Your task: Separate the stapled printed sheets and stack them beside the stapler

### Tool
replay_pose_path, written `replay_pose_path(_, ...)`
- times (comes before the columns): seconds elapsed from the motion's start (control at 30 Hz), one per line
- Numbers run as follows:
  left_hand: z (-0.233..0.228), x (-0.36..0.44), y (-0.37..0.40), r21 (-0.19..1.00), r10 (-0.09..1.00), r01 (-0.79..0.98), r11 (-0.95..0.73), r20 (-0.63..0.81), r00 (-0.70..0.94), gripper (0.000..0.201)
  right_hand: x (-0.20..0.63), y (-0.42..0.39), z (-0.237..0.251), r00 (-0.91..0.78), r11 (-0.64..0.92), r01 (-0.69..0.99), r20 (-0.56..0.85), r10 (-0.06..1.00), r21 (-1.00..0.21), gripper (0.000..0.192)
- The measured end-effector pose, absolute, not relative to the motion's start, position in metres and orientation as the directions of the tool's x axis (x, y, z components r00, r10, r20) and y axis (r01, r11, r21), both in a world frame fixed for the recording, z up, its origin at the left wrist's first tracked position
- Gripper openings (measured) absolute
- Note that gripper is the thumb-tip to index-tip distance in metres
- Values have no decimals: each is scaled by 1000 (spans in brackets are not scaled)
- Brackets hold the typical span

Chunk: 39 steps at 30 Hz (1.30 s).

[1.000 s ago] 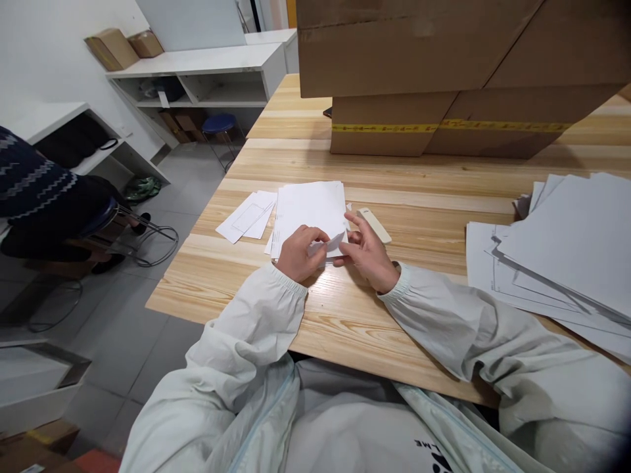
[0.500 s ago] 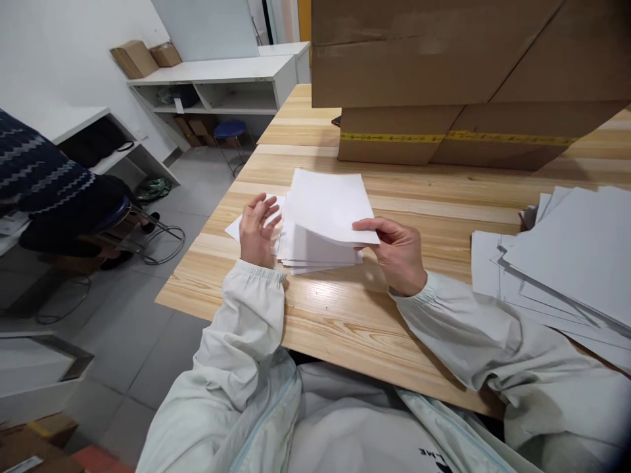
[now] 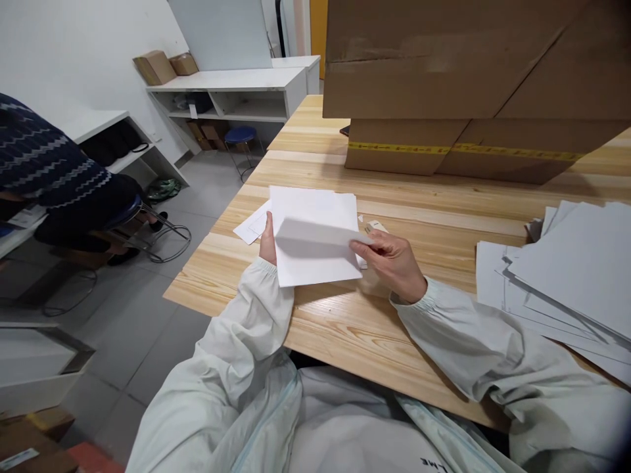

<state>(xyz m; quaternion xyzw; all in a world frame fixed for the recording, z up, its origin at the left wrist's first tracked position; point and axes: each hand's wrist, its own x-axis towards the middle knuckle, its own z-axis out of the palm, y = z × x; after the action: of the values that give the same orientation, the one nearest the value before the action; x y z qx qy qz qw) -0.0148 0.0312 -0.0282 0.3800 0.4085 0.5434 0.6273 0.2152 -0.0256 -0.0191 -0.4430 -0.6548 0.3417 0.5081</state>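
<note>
**Both hands on a sheet of white paper above the table**

We see the wooden table (image 3: 444,217) with large cardboard boxes (image 3: 468,59) at its far side and a loose heap of papers (image 3: 566,269) at the right. Near the left edge, a white sheet (image 3: 315,253) is lifted, bent along its middle. Our right hand (image 3: 394,263) pinches its right edge with closed fingers; our left hand (image 3: 267,240), mostly hidden behind it, grips the left edge. Small slips (image 3: 251,226) lie just beyond.

White walls (image 3: 73,52), grey tiled floor (image 3: 123,315), white shelving (image 3: 231,85), blue stool (image 3: 239,135), pine table (image 3: 345,328).
</note>
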Motion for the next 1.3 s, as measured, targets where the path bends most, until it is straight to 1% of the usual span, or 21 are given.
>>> replay_pose_path(0.07, -27, -12, 28, 900, 989, -417, 126, -78, 129, 70, 217, -24, -14, -63, 440, 255, 439, 896, -861, 42)
replay_pose_path(0.1, -26, -10, 25, 883, 988, -454, 121, -64, 140, 73, 217, -24, -12, -50, 453, 245, 455, 889, -857, 42)
replay_pose_path(0.2, -22, -3, 19, 856, 982, -501, 124, -34, 184, 77, 219, -24, -5, -3, 468, 199, 477, 879, -861, 28)
replay_pose_path(0.23, -21, -1, 17, 851, 979, -507, 141, -45, 197, 75, 220, -24, -2, 9, 471, 183, 481, 877, -863, 22)
replay_pose_path(0.3, -19, 0, 15, 845, 967, -488, 219, -119, 227, 62, 224, -24, 6, 30, 479, 168, 490, 871, -862, 12)
replay_pose_path(0.37, -20, 0, 12, 844, 937, -434, 315, -203, 286, 50, 231, -23, 17, 68, 502, 177, 520, 852, -846, 10)
replay_pose_path(0.43, -21, -3, 9, 852, 895, -361, 379, -239, 376, 52, 239, -23, 31, 125, 555, 195, 582, 804, -808, 14)
replay_pose_path(0.53, -24, -10, 5, 871, 857, -298, 390, -225, 464, 52, 252, -26, 52, 216, 629, 223, 667, 713, -744, 16)
replay_pose_path(0.63, -27, -15, 2, 861, 860, -334, 384, -202, 468, 44, 261, -30, 66, 287, 701, 228, 735, 614, -675, 18)
replay_pose_path(0.73, -29, -12, 3, 841, 855, -372, 394, -186, 485, 54, 262, -34, 72, 355, 722, 244, 752, 555, -647, 25)
replay_pose_path(0.8, -29, -6, 4, 835, 838, -364, 413, -192, 512, 57, 260, -36, 73, 392, 694, 267, 733, 555, -669, 30)
replay_pose_path(0.87, -27, 1, 5, 837, 829, -348, 423, -201, 522, 52, 260, -35, 74, 417, 662, 287, 712, 565, -693, 31)
replay_pose_path(0.93, -26, 7, 6, 844, 845, -345, 410, -209, 492, 49, 262, -30, 75, 446, 626, 289, 681, 581, -724, 27)
replay_pose_path(1.0, -26, 10, 7, 852, 876, -355, 384, -214, 433, 47, 270, -21, 75, 490, 602, 236, 628, 604, -763, 24)
replay_pose_path(1.07, -27, 10, 7, 856, 894, -359, 371, -225, 387, 44, 282, -9, 75, 546, 567, 119, 531, 648, -815, 22)
replay_pose_path(1.17, -29, 9, 9, 856, 908, -362, 368, -249, 336, 40, 298, 9, 74, 644, 428, -83, 279, 712, -900, 26)
replay_pose_path(1.23, -30, 9, 10, 855, 916, -365, 367, -263, 304, 38, 303, 17, 73, 674, 332, -181, 129, 727, -926, 31)
replay_pose_path(1.3, -30, 10, 10, 859, 925, -373, 350, -254, 283, 39, 304, 21, 70, 667, 288, -224, 70, 742, -931, 33)
